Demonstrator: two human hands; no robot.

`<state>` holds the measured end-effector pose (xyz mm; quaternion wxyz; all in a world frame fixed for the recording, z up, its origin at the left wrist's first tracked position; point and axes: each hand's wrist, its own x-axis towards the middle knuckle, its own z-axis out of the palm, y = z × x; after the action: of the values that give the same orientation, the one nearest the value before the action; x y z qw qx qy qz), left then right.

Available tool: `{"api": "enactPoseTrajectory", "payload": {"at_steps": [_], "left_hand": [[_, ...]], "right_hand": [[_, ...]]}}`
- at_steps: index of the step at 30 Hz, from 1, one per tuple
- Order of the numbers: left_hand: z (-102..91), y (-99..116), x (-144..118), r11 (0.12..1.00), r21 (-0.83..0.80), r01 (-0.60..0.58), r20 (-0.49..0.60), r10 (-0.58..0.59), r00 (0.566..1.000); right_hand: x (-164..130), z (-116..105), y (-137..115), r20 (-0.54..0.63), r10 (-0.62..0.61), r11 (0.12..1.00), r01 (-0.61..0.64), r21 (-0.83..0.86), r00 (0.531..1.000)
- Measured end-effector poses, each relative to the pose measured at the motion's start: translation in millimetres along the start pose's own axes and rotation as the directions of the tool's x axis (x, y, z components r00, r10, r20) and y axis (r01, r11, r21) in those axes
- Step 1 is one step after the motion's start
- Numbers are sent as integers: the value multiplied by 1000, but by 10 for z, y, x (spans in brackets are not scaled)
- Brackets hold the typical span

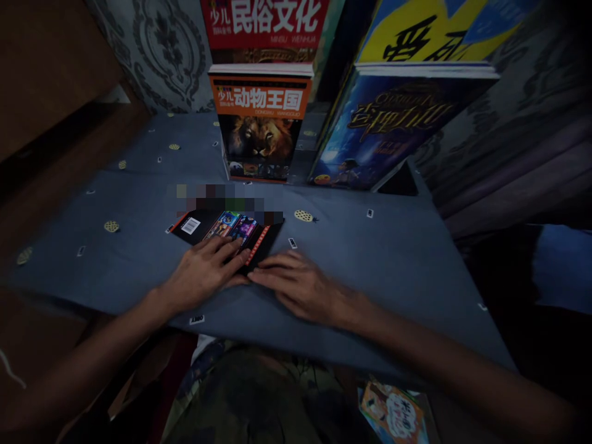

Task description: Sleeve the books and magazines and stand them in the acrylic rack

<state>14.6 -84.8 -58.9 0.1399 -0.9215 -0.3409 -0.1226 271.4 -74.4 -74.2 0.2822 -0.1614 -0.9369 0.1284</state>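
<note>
A thin black book lies back cover up on the blue cloth-covered table, showing a white barcode label and small colour pictures. My left hand rests flat on its near edge, fingers spread. Beside it, my right hand lies flat on the cloth, its fingertips touching the book's near right corner. Neither hand grips anything.
An orange book with a lion cover stands upright at the back of the table. A blue book leans beside it. A red book and a yellow one are stacked above. A small colourful book lies below the table edge.
</note>
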Motion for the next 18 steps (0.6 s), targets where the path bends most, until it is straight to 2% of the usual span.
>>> {"api": "enactPoseTrajectory", "payload": {"at_steps": [3,9,13,18], "left_hand": [[-1,1,-1,1000,-6,-4,3,4,1000],[7,-1,17,1000,-5,-23,-29,23,999],[69,-30,20,998,-63,-19,-44,16,999],[128,-61,-38,994,-106,22,0,-22,1000]], "right_hand": [[8,5,-69,-7,-36,999,36,31,999],[44,12,-12,-30,5,996,-2,93,1000],[83,24,192,-101,131,990,-124,74,986],[90,36,492,-178,310,949,-315,-4,934]]}}
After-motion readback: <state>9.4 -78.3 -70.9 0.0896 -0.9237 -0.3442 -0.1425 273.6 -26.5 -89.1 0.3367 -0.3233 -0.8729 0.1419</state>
